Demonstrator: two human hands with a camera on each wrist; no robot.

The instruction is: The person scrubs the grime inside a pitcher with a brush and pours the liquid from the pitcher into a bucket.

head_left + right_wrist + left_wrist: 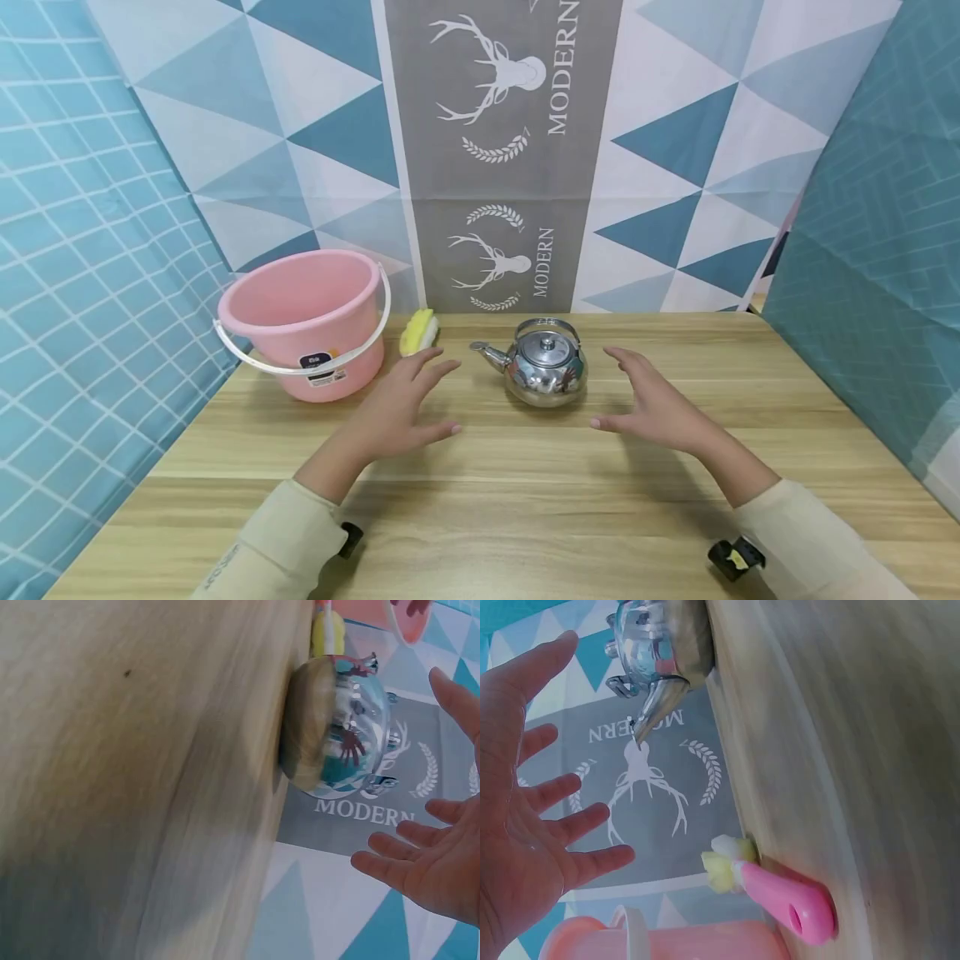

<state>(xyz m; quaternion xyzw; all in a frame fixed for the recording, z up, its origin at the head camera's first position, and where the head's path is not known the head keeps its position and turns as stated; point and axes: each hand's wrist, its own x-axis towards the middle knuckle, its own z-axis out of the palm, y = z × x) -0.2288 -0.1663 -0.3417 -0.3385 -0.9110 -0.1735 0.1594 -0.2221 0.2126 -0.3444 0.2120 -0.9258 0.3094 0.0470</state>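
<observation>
A shiny steel kettle (546, 371) stands upright on the wooden table, its spout toward the left and its lid on. My left hand (408, 408) hovers left of the spout with fingers spread and nothing in it. On the kettle's other side, my right hand (652, 404) is held apart from it, fingers extended and empty. Behind the left fingers lies a brush with a yellow and white head (418, 332); the left wrist view shows its pink handle (791, 904). Both palms face inward in the wrist views, and the kettle (337, 727) reflects a hand.
A pink bucket (330, 321) with a white handle (382, 308) stands at the back left of the table (525, 517). Patterned cloth (495, 167) hangs along the table's back edge, with blue sheets (75, 250) at the left and right sides.
</observation>
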